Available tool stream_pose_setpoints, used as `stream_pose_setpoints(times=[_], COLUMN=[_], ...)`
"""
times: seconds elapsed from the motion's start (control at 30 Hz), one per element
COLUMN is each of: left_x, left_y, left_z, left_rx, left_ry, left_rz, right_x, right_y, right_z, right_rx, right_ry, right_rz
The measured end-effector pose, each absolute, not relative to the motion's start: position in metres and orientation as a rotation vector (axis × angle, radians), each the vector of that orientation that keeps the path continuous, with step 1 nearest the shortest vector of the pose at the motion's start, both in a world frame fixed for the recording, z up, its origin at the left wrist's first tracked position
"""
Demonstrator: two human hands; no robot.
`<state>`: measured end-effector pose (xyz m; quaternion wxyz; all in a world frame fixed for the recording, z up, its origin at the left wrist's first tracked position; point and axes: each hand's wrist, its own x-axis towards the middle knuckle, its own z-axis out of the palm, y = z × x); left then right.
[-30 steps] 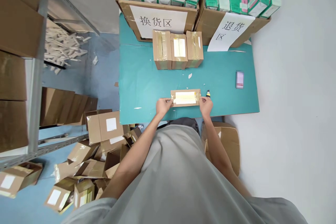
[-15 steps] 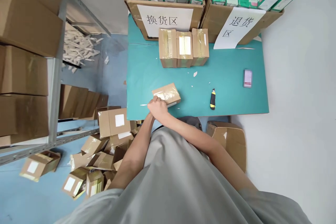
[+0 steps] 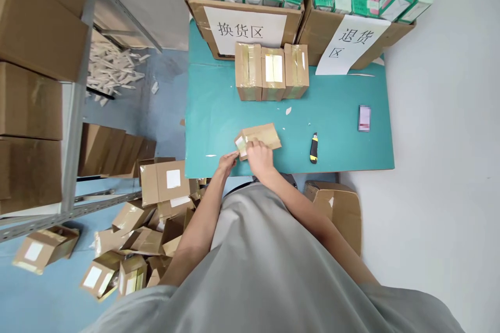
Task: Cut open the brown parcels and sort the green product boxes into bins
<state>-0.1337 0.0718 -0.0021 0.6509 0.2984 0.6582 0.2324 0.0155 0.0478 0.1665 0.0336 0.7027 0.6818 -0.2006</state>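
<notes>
A small taped cardboard box (image 3: 262, 136) lies tilted near the front edge of the teal table (image 3: 211, 114). My right hand (image 3: 259, 156) rests on its near side, fingers curled onto the box. My left hand (image 3: 227, 162) pinches at the box's left end, where a white label shows. A yellow and black utility knife (image 3: 313, 148) lies on the table to the right of the box, apart from both hands.
Three taped boxes (image 3: 272, 71) stand in a row at the back. Behind them two big cartons (image 3: 242, 26) with paper signs hold green packs. A phone (image 3: 364, 117) lies at the right. Loose boxes (image 3: 133, 239) pile on the floor at left, beside a metal shelf (image 3: 74, 114).
The box has been turned and shifted slightly right. My right hand has come over to its near side, and my left hand has dropped to its left end.
</notes>
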Motion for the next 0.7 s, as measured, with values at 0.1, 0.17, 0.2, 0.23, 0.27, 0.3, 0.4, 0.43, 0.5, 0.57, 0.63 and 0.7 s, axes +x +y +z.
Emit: stream_pose_setpoints(times=[0.1,0.17,0.2,0.23,0.27,0.3,0.4,0.43,0.5,0.57,0.63,0.7], left_x=[-0.129,-0.121,-0.115,-0.108,-0.100,-0.090,-0.060,-0.051,-0.038,-0.035,-0.041,-0.055], left_y=[0.078,0.082,0.084,0.086,0.087,0.089,0.096,0.098,0.100,0.100,0.098,0.094], left_z=[-0.007,-0.007,-0.006,-0.005,-0.003,-0.001,0.006,0.009,0.015,0.022,0.026,0.026], left_rx=[0.620,0.625,0.636,0.657,0.687,0.724,0.841,0.884,1.040,1.258,1.422,1.456], left_ry=[1.529,1.496,1.474,1.453,1.436,1.423,1.415,1.425,1.481,1.547,1.582,1.593], left_rz=[0.542,0.564,0.571,0.574,0.570,0.562,0.530,0.521,0.480,0.421,0.393,0.447], right_x=[0.055,0.089,0.107,0.127,0.148,0.168,0.219,0.232,0.249,0.256,0.255,0.247], right_y=[0.050,0.053,0.054,0.054,0.054,0.053,0.047,0.044,0.041,0.039,0.037,0.032], right_z=[0.161,0.148,0.139,0.128,0.117,0.105,0.073,0.064,0.053,0.046,0.042,0.036], right_rx=[2.394,2.560,2.634,2.705,2.776,2.854,3.063,3.114,3.180,3.203,3.207,3.213], right_ry=[1.950,1.861,1.833,1.810,1.782,1.745,1.567,1.500,1.412,1.415,1.496,1.600], right_rz=[-0.589,-0.608,-0.631,-0.639,-0.631,-0.627,-0.771,-0.863,-1.010,-1.070,-1.081,-1.119])
